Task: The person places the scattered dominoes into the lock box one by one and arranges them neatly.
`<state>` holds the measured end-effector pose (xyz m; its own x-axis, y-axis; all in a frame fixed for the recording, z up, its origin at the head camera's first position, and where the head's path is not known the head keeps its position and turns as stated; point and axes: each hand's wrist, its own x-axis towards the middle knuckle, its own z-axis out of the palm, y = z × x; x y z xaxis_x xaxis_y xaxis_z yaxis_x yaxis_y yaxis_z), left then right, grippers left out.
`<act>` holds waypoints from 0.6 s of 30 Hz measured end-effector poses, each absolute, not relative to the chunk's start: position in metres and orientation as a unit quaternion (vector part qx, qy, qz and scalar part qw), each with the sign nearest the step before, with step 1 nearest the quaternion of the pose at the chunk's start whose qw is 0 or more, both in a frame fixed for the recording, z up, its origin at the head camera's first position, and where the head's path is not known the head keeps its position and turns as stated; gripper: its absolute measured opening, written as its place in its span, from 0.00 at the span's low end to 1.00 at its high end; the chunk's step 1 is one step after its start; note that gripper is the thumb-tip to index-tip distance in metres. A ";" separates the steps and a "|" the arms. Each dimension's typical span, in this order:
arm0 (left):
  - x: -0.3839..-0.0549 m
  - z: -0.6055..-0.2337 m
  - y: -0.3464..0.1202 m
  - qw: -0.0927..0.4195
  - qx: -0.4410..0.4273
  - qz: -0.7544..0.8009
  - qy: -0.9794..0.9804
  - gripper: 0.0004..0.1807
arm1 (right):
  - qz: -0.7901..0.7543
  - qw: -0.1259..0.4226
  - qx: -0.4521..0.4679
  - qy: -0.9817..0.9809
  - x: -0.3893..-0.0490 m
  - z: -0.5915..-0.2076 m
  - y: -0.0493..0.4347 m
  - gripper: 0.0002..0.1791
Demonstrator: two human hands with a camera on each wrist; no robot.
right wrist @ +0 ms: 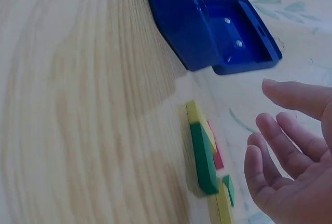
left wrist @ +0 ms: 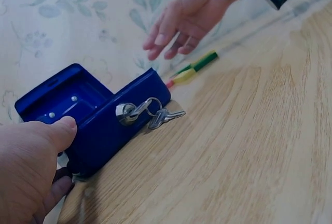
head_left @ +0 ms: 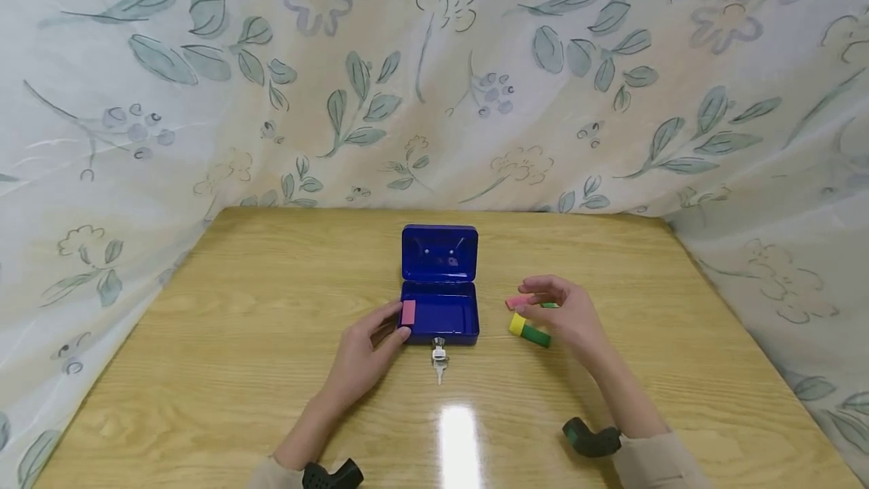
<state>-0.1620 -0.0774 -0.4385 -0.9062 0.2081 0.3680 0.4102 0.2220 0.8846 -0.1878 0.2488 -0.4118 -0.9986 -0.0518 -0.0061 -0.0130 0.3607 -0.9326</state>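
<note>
A floral cloth (head_left: 434, 119) forms the far backdrop and extends down the left and right sides of the work area. A wood-grain table (head_left: 224, 376) covers the near part, with a bright reflection at its near centre. A blue box (head_left: 444, 338) stands on the table around the middle, its lid (head_left: 440, 251) raised at the far side and its interior facing upward. The left hand (head_left: 363, 357) grips the box at its left side, thumb over the rim by the near left corner and fingers along the outer left wall. The right hand (head_left: 569, 315) is to the right of the box, above several blocks and apart from them; its fingers are loosely bent, separate from the thumb, and grip nothing. Each wrist carries a dark device, the right device (head_left: 591, 440) and the left device (head_left: 333, 475). Right of the box, a green block (head_left: 536, 336) lies on the table against a yellow block (head_left: 517, 324), with a pink block (head_left: 516, 301) just beyond them. The right wrist view records a second yellow block (right wrist: 224, 203) beside a further green piece (right wrist: 230, 189), both partly hidden. Another pink block (head_left: 408, 312) is inside the box at its left end. A lock (left wrist: 125, 113) is set in the near wall, with a key inserted; a ring (left wrist: 150, 106) joins it to a hanging key (left wrist: 168, 117).
</note>
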 end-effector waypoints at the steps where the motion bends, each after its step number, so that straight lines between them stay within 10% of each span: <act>1: -0.160 -0.434 -0.077 0.086 -0.198 -0.589 -0.778 0.22 | -0.564 0.014 -0.016 0.826 -0.188 -0.412 0.251 0.25; 18: -0.161 -0.433 -0.076 0.084 -0.207 -0.595 -0.772 0.22 | -0.533 -0.008 -0.013 0.846 -0.179 -0.433 0.267 0.26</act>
<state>-0.1614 -0.0763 -0.4328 -0.9000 0.2198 0.3765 0.4201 0.2068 0.8836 -0.1787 0.2666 -0.4331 -0.9995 -0.0137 0.0269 -0.0302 0.4309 -0.9019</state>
